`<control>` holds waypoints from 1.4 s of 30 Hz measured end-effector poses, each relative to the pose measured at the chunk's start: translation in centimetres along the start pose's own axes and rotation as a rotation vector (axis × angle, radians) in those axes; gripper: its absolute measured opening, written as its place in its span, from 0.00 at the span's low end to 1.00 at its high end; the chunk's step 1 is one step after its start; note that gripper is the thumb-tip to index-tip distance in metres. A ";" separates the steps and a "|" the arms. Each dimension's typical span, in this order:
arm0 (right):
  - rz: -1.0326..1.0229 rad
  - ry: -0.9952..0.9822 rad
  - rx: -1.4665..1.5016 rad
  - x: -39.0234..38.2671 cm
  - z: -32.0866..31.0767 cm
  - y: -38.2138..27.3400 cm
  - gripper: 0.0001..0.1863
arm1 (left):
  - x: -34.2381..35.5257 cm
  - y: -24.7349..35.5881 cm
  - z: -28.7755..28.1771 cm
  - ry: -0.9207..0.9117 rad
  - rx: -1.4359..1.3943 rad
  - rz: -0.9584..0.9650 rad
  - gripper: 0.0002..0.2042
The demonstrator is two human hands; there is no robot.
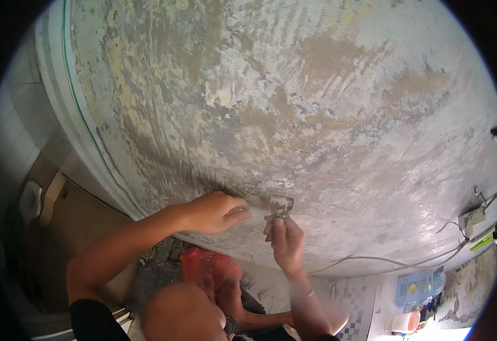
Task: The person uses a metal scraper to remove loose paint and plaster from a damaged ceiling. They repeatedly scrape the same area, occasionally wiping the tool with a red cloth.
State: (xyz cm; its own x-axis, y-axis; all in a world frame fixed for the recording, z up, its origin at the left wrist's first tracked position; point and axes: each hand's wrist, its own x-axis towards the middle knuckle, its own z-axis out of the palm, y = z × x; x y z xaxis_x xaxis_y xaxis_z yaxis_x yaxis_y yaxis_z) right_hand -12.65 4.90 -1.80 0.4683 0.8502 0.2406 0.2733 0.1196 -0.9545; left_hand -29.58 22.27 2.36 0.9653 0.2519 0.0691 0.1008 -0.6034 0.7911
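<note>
A putty knife [281, 206] with a small blade crusted in grey-white filler is upright in my right hand [287, 241], thumb along its lower end. The blade is close to the patchy wall [294, 125], which is smeared with grey, white and yellowish filler. My left hand [214, 213] is just left of the knife, bent at the wrist with the fingers curled toward the thumb. A pale blur lies between its fingertips and the blade; I cannot make out whether it is something held.
A red plastic item [210, 267] lies low by my legs. Along the wall's left side runs a white frame [83, 131]. A loose cable [385, 260] crosses the lower right, leading to a wall box [472, 220]. Below it are a blue crate [416, 288] and a white-and-red tub [406, 322].
</note>
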 end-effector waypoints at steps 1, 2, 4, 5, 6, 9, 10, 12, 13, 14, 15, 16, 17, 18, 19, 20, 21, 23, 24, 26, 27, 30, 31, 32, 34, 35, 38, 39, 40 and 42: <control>0.052 0.035 0.052 -0.3 0.5 0.0 0.19 | 0.2 0.3 1.0 0.086 -0.090 0.003 0.19; 0.012 0.048 0.101 -0.6 1.0 0.0 0.20 | 0.7 0.5 2.0 0.133 -0.177 0.044 0.21; -0.019 0.094 0.170 -0.8 1.6 0.2 0.20 | 2.0 0.8 4.1 0.239 -0.345 0.135 0.24; -0.009 0.099 0.178 -0.8 1.7 0.2 0.20 | 2.5 1.0 5.0 0.236 -0.467 0.099 0.25; 0.011 0.113 0.188 -0.8 1.9 0.2 0.20 | 2.9 1.2 5.9 0.225 -0.589 0.059 0.25; 0.000 0.167 0.184 -0.4 2.2 0.3 0.20 | 3.8 2.3 8.8 0.359 -0.845 -0.065 0.27; -0.054 0.179 0.164 -0.1 2.4 0.3 0.21 | 3.9 2.6 9.4 0.419 -0.861 -0.091 0.27; -0.126 0.213 0.112 0.4 2.6 0.5 0.22 | 4.5 3.4 10.6 0.589 -0.913 -0.049 0.26; -0.153 0.236 0.081 0.6 2.7 0.7 0.22 | 4.8 3.7 11.0 0.644 -0.919 -0.004 0.25; -0.156 0.267 0.040 0.8 2.7 0.9 0.23 | 5.1 3.9 11.4 0.706 -0.926 0.018 0.24; -0.166 0.268 0.044 1.0 2.8 1.1 0.23 | 5.3 3.9 11.6 0.746 -0.933 0.044 0.23; -0.151 0.276 0.037 1.0 2.8 1.3 0.23 | 5.5 3.9 11.7 0.762 -0.933 -0.005 0.23; -0.137 0.291 0.020 1.0 2.8 1.5 0.23 | 5.6 3.8 11.8 0.777 -0.904 0.009 0.23; -0.175 0.289 0.017 1.1 2.8 1.8 0.23 | 5.7 3.7 11.8 0.776 -0.876 0.015 0.23; -0.214 0.296 0.004 1.2 2.8 2.0 0.23 | 5.8 3.5 11.8 0.785 -0.848 0.015 0.23; -0.243 0.314 -0.020 1.3 2.9 2.2 0.23 | 5.8 3.4 11.9 0.772 -0.848 0.020 0.23; -0.246 0.314 -0.006 1.3 2.9 2.4 0.23 | 5.9 3.3 12.0 0.775 -0.849 0.021 0.23; -0.234 0.328 0.000 1.4 3.0 2.5 0.22 | 6.0 3.1 11.9 0.782 -0.848 0.030 0.23; -0.228 0.325 0.009 1.4 3.1 2.5 0.22 | 6.0 3.1 11.8 0.785 -0.846 0.040 0.23; -0.223 0.337 0.024 1.5 3.2 2.4 0.21 | 6.0 3.1 11.5 0.791 -0.815 0.059 0.23; -0.205 0.325 0.055 1.6 3.2 2.3 0.21 | 6.0 3.1 11.2 0.794 -0.787 0.068 0.23; -0.206 0.333 0.056 1.7 3.3 2.1 0.21 | 5.7 3.3 10.7 0.759 -0.778 0.037 0.22; -0.247 0.334 0.009 1.7 3.4 2.0 0.21 | 5.6 3.4 10.6 0.743 -0.785 0.020 0.22; -0.353 0.353 -0.039 1.8 3.4 1.9 0.21 | 5.5 3.4 10.5 0.748 -0.780 0.028 0.22; -0.260 0.341 -0.020 1.9 3.6 1.8 0.21 | 5.5 3.4 10.3 0.765 -0.773 0.045 0.22; -0.238 0.345 -0.013 1.8 3.7 1.7 0.21 | 5.4 3.3 10.3 0.760 -0.773 0.057 0.22; -0.154 0.329 0.047 1.3 3.8 1.4 0.21 | 5.2 3.2 10.3 0.738 -0.802 0.038 0.22; -0.152 0.324 0.041 1.2 3.8 1.4 0.21 | 5.1 3.1 10.3 0.721 -0.817 0.010 0.22; -0.155 0.318 0.038 1.1 3.7 1.4 0.21 | 5.1 3.1 10.4 0.688 -0.825 -0.041 0.22; -0.151 0.313 0.051 1.1 3.7 1.4 0.21 | 5.1 3.1 10.4 0.719 -0.800 0.015 0.22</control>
State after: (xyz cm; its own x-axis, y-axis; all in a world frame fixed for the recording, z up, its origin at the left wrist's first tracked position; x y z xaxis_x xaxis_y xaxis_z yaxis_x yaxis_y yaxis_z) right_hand -14.87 7.87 -3.50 0.6627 0.6237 0.4145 0.3204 0.2642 -0.9097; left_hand -21.86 13.82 -1.14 0.5708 0.7919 0.2170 -0.3486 -0.0055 0.9373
